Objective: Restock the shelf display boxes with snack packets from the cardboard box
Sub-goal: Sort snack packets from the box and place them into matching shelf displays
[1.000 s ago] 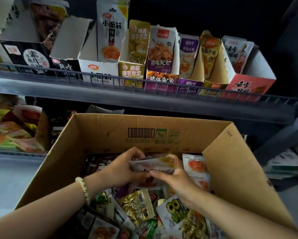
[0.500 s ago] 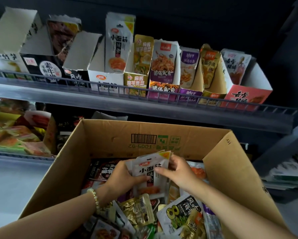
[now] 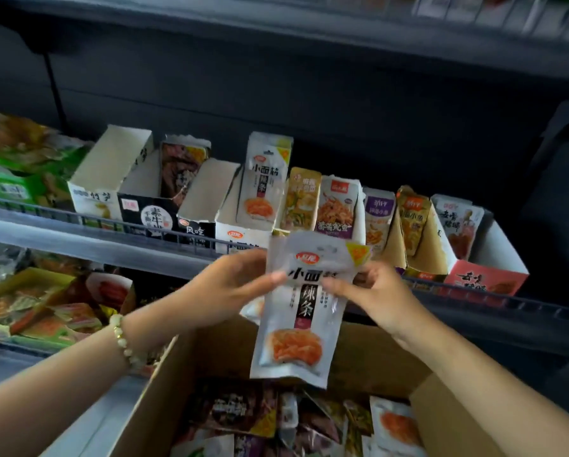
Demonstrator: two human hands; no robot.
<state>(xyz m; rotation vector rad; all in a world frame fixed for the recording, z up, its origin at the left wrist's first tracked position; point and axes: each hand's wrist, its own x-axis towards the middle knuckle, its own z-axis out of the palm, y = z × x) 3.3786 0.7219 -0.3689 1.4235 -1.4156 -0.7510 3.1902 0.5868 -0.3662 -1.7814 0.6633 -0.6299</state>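
1. Head view. Packet (image 3: 296, 324): white, upright, raised over the box (image 3: 210, 351), which sits at 6 o'clock.
2. My left hand (image 3: 223, 288): thumb and fingers pinch the packet's upper edge at 9 o'clock.
3. My right hand (image 3: 378, 295): pinches the same packet at 3 o'clock.
4. Display box (image 3: 235, 237): at 11 o'clock of the packet, on the shelf (image 3: 78, 240), holding a twin packet (image 3: 263, 186).

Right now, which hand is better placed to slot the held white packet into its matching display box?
Probably left: the left hand grips the white packet just below the matching white display box; the right hand sits farther right.
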